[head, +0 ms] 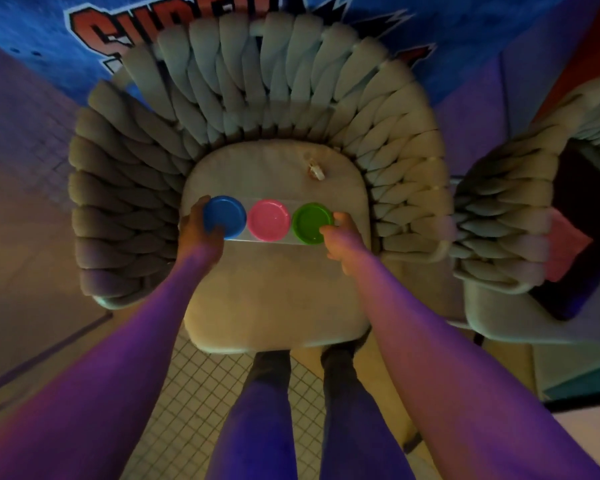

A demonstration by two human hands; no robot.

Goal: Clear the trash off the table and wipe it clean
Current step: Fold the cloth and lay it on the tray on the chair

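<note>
Three small plates sit in a row on a clear tray (pixel 253 239) that both hands carry above a chair seat (pixel 274 292): blue (pixel 222 216), pink (pixel 268 220), green (pixel 311 222), each touching or nearly touching the next. The left hand (pixel 198 230) grips the blue end, fingers curled round the rim with the thumb on the near edge. The right hand (pixel 342 235) pinches the green end, thumb on the plate's near rim and fingers wrapped behind.

No counter shows in view, so the step looks like carrying cleared items away from it, or parking them on the chair to free the surface for wiping. Whether the tray rests on the cushion or hangs just above it I cannot tell.

Next, the tray needs to stay level, since the plates lie loose and could slide off either end. A small scrap (pixel 315 169) lies farther back on the cushion, apart from the tray. The woven chair back (pixel 264 84) curves round three sides, closing in left, right and behind; open room lies only toward the person, over the front cushion edge and the tiled floor (pixel 201 393). A second chair (pixel 506 209) stands close at right, narrowing any swing that way.
</note>
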